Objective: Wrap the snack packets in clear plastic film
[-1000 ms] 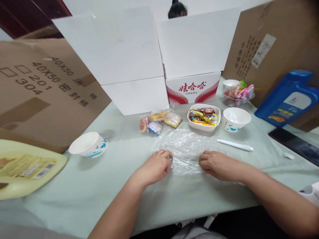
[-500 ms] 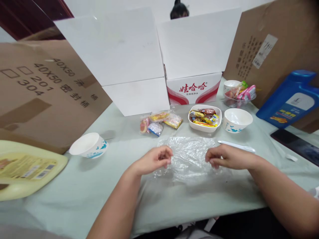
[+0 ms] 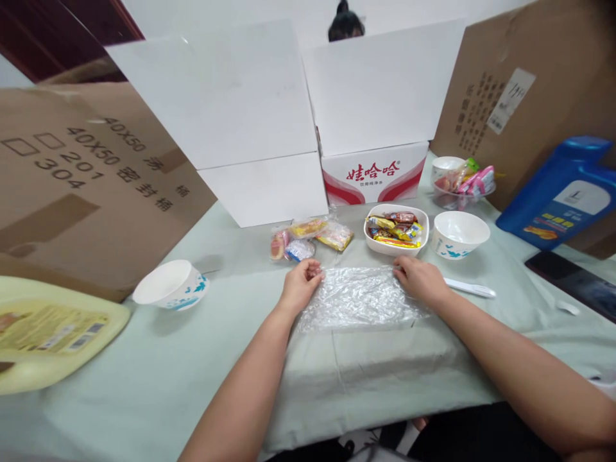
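A crinkled clear plastic sheet (image 3: 359, 298) lies spread on the cloth-covered table in front of me; whether it is a bag I cannot tell. My left hand (image 3: 302, 282) is closed with fingertips pinching its far left corner. At the far right corner, my right hand (image 3: 419, 277) has its fingers closed on the edge. Just beyond the sheet stands a white dish (image 3: 395, 247) of wrapped snack bars. Several packaged snacks (image 3: 310, 237) lie beyond my left hand. A white plastic utensil (image 3: 474, 289), its left end hidden, rests beside my right hand.
White paper bowls stand left (image 3: 168, 285) and right (image 3: 461, 236). A snack-filled clear bowl (image 3: 462, 192), blue bottle (image 3: 558, 192) and dark phone (image 3: 572, 282) are at right. A yellow jug (image 3: 58, 333) lies left. Cardboard (image 3: 96, 192) and white boxes (image 3: 260, 186) surround the table; a person's head shows behind.
Both hands have moved away from me to the sheet's far corners and closed on them. The sheet's near edge has shifted away from me, and the sheet looks flatter and straighter.
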Action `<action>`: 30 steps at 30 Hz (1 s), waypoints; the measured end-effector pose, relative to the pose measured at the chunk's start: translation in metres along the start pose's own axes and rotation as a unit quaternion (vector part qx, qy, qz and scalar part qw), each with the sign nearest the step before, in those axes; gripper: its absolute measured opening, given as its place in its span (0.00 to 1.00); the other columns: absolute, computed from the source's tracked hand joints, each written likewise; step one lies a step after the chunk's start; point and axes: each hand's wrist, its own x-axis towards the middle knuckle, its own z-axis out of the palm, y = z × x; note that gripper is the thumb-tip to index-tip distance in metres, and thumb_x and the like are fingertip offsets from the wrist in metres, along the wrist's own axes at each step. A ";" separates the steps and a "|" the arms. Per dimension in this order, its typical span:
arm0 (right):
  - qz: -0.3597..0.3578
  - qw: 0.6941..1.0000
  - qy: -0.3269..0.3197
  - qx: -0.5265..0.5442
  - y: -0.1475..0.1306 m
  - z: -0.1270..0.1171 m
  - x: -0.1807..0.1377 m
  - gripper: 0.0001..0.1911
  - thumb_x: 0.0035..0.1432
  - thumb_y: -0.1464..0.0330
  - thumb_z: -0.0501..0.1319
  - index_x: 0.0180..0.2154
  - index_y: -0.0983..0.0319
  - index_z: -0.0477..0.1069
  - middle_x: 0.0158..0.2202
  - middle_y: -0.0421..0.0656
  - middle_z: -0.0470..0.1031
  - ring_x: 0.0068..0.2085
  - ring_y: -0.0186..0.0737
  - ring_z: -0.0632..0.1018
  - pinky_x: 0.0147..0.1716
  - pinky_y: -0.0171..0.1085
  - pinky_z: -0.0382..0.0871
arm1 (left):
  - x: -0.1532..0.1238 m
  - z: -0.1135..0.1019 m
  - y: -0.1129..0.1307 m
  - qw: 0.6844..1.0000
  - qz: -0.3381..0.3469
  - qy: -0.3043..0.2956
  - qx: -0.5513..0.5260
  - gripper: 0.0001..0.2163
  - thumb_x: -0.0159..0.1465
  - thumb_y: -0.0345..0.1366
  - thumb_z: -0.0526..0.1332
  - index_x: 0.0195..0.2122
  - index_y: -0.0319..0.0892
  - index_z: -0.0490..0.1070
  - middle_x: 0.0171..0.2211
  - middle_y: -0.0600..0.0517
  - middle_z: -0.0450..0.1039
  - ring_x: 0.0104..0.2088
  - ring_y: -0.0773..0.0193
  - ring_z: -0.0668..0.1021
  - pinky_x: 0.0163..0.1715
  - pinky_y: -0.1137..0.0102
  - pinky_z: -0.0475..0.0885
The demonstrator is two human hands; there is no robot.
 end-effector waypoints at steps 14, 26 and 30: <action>0.060 0.993 -0.016 -0.104 0.004 -0.016 -0.007 0.13 0.64 0.68 0.51 0.46 0.64 0.69 0.44 0.54 0.77 0.38 0.51 0.79 0.31 0.42 0.66 | -0.048 0.020 0.031 0.882 0.221 -0.261 0.325 0.34 0.63 0.55 0.57 0.66 0.48 0.52 0.69 0.45 0.46 0.68 0.44 0.47 0.64 0.43 0.41; -0.239 0.966 -0.102 0.013 -0.020 0.018 -0.027 0.43 0.59 0.44 0.52 0.66 0.64 0.51 0.68 0.57 0.49 0.68 0.59 0.50 0.62 0.60 0.47 | -0.043 0.008 0.019 0.882 0.173 -0.265 0.350 0.39 0.58 0.60 0.59 0.67 0.52 0.50 0.70 0.45 0.41 0.69 0.44 0.44 0.63 0.42 0.39; -0.164 0.983 -0.078 -0.007 0.004 0.004 -0.028 0.43 0.59 0.44 0.52 0.65 0.67 0.54 0.68 0.59 0.49 0.68 0.62 0.50 0.62 0.60 0.48 | -0.036 -0.019 0.018 0.900 0.101 -0.227 0.358 0.41 0.56 0.59 0.62 0.67 0.49 0.52 0.69 0.42 0.42 0.68 0.39 0.45 0.61 0.40 0.42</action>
